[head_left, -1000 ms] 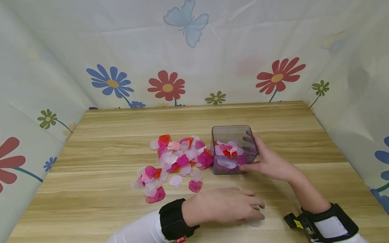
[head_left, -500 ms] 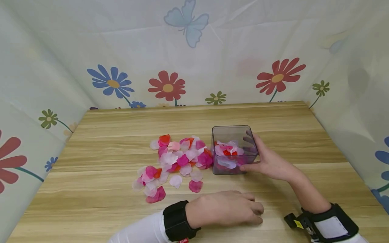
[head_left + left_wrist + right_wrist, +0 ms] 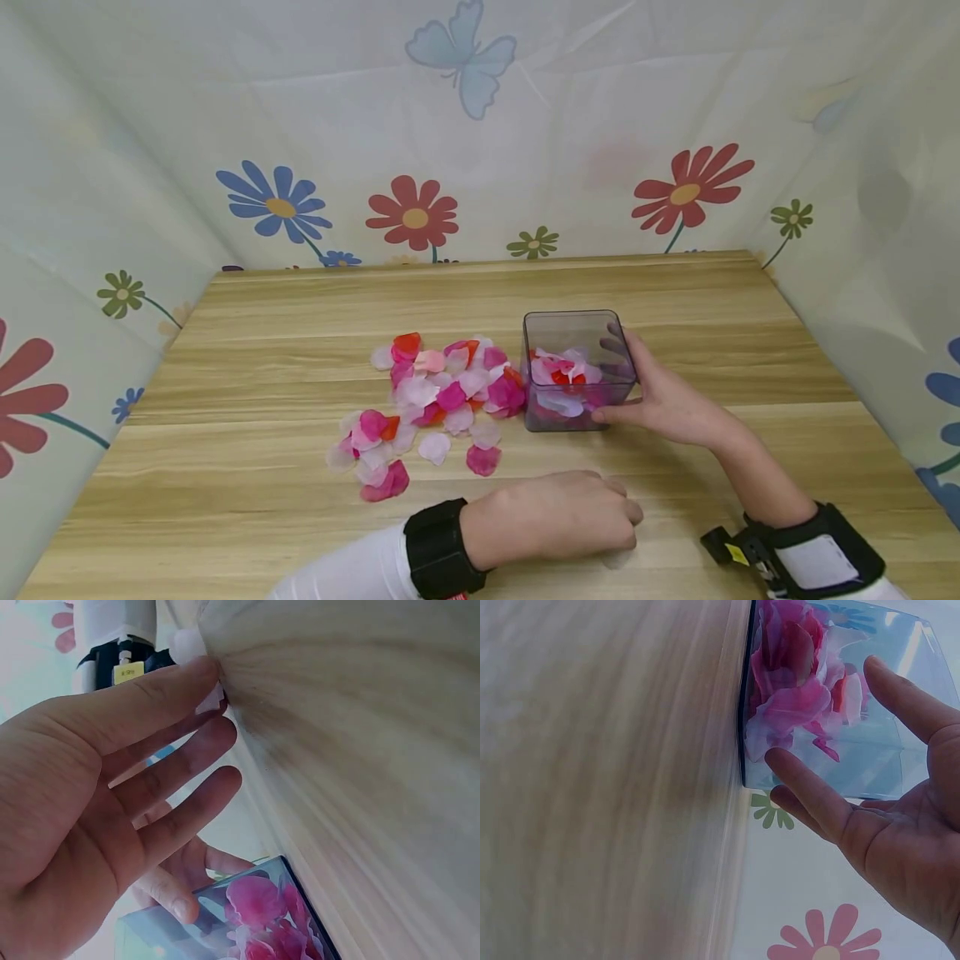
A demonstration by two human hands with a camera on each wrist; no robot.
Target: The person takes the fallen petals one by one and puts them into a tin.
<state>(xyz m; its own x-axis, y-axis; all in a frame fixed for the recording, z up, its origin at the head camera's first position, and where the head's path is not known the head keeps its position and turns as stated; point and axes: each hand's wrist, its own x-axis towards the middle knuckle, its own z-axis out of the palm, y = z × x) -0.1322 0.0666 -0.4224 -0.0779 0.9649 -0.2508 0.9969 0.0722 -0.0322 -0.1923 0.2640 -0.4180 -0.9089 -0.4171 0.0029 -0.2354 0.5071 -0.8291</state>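
A clear grey square plastic box (image 3: 579, 408) stands upright on the table, with pink, red and pale petals (image 3: 564, 371) inside. My right hand (image 3: 675, 404) holds it from the right, thumb on the near wall and fingers round the far right corner; both also show against the box (image 3: 892, 742) in the right wrist view. Nearer the front edge, my left hand (image 3: 555, 515) is low over the table. In the left wrist view, the thumb and index finger of that hand (image 3: 97, 780) pinch a whitish petal (image 3: 187, 646); the other fingers are loosely bent.
Loose petals (image 3: 450, 396) in pink, red and white lie in a spread heap left of the box, touching its side. A separate white petal (image 3: 434, 447) and a dark pink petal (image 3: 483, 460) lie nearer me. A flower-printed curtain (image 3: 555, 125) surrounds the wooden table (image 3: 262, 350).
My left hand's fingers have drawn together at the table surface onto the pale petal, the hand shifting very slightly. My right hand and the box have stayed put.
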